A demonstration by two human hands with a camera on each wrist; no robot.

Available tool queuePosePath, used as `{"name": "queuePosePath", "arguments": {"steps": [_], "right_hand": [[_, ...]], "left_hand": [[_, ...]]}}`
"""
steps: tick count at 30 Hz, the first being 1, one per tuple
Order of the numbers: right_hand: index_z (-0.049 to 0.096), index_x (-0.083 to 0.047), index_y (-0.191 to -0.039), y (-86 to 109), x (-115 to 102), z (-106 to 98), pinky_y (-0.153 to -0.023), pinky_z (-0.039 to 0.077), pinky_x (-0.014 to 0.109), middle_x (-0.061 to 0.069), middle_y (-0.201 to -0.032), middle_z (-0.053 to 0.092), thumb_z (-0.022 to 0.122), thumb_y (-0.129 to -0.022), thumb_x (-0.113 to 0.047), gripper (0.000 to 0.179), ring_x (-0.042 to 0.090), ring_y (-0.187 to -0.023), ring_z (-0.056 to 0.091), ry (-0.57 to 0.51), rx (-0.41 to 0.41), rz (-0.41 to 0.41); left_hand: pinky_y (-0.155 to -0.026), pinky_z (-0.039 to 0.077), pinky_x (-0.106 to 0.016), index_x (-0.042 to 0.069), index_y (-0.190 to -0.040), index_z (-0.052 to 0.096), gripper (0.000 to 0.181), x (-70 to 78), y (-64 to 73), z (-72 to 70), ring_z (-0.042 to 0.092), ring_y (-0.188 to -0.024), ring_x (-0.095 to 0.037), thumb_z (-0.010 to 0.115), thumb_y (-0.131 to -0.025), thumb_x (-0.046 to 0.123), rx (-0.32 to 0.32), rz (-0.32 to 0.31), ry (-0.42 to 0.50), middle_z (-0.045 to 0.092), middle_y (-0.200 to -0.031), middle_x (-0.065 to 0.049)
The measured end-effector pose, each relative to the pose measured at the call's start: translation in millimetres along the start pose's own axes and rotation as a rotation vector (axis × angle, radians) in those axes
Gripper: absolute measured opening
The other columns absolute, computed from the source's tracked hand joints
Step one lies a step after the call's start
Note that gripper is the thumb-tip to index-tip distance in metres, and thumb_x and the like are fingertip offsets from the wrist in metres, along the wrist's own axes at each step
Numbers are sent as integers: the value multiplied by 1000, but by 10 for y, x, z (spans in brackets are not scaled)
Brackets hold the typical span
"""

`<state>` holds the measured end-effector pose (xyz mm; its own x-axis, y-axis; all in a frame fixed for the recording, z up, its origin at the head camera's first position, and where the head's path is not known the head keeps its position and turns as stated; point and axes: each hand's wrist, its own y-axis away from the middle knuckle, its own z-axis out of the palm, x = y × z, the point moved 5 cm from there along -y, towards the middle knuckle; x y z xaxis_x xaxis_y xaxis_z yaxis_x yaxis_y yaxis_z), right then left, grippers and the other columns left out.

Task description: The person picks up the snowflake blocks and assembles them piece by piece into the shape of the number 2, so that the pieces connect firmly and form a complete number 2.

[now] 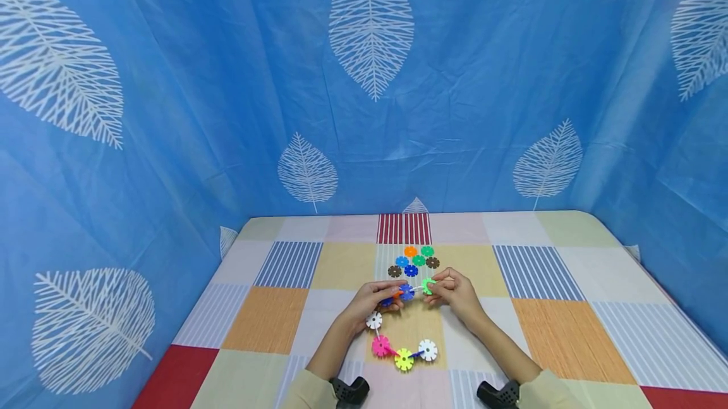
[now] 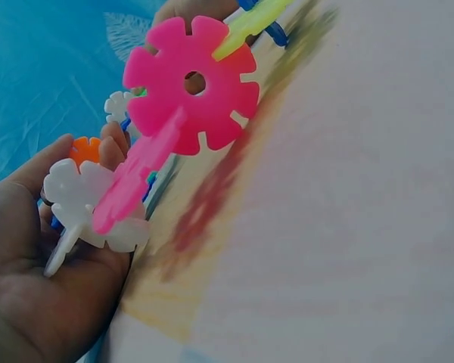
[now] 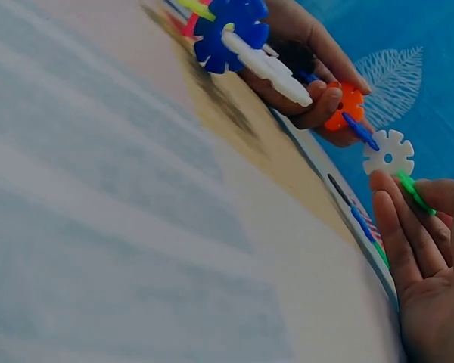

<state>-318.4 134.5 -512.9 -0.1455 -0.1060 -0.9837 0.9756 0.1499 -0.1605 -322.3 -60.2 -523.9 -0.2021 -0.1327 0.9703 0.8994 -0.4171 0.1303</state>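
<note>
A chain of notched plastic discs, shaped like snowflakes, runs between both hands and curves toward the person. My left hand point(image 1: 366, 303) holds it by the orange disc point(image 3: 345, 106) and the blue disc beside it. Between thumb and fingers, my right hand point(image 1: 456, 298) pinches the bright green disc point(image 1: 428, 286), which joins the white disc point(image 3: 388, 155) at that end. From the left hand the rest hangs down: a white disc point(image 1: 373, 320), pink discs point(image 1: 380, 346), a yellow disc point(image 1: 404, 360), a blue one seen edge-on, and a white end disc point(image 1: 428, 350).
Beyond the hands, several loose discs lie on the table: an orange disc point(image 1: 411, 251), green discs point(image 1: 427, 250), blue discs point(image 1: 411, 270) and brown discs point(image 1: 394, 271). A patchwork cloth point(image 1: 341, 270) covers the table. Blue leaf-patterned curtains point(image 1: 455, 112) stand behind and at both sides.
</note>
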Motion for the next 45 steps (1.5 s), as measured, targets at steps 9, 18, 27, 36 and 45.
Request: {"name": "queuePosePath", "arguments": {"steps": [9,18,27,36,45], "right_hand": [[43,14,-99,10,3,49,-63,55,39,22,-78,66,57,-86,6,21,26,-64,67,-57,-16,16],[43,14,-98,-7,27,48,-63,55,40,22,-78,66,58,-86,5,21,26,-64,67,-63,-37,7],[44,15,-97,6,12,82,-61,55,41,22,-78,66,60,-85,4,23,26,-64,67,-45,-34,-25],[50,13,-103,-32,-34,190,-53,55,34,20,-72,65,62,-86,0,25,23,-57,63,24,-24,-115],[66,4,-96,-54,-168,314,-52,52,32,14,-77,65,60,-89,-7,14,30,-63,57,277,-22,-244]], "left_hand": [[-71,53,-23,1,-119,61,34,-3,-3,-1,65,-71,-11,62,-89,17,-1,18,-56,68,-82,-10],[-74,53,-24,0,-119,61,34,-4,-2,5,65,-73,-11,61,-89,16,-1,16,-63,68,-85,-11],[-77,53,-26,-3,-122,57,36,20,23,30,65,-75,-11,59,-91,14,-24,36,-12,66,-86,-7],[-63,52,-19,3,-124,57,38,46,45,-40,61,-68,-8,58,-91,23,-79,-25,14,63,-93,-7],[-52,45,-17,12,-133,51,53,71,102,-173,53,-59,-9,24,-100,44,-230,-99,-25,58,-118,-15]]}}
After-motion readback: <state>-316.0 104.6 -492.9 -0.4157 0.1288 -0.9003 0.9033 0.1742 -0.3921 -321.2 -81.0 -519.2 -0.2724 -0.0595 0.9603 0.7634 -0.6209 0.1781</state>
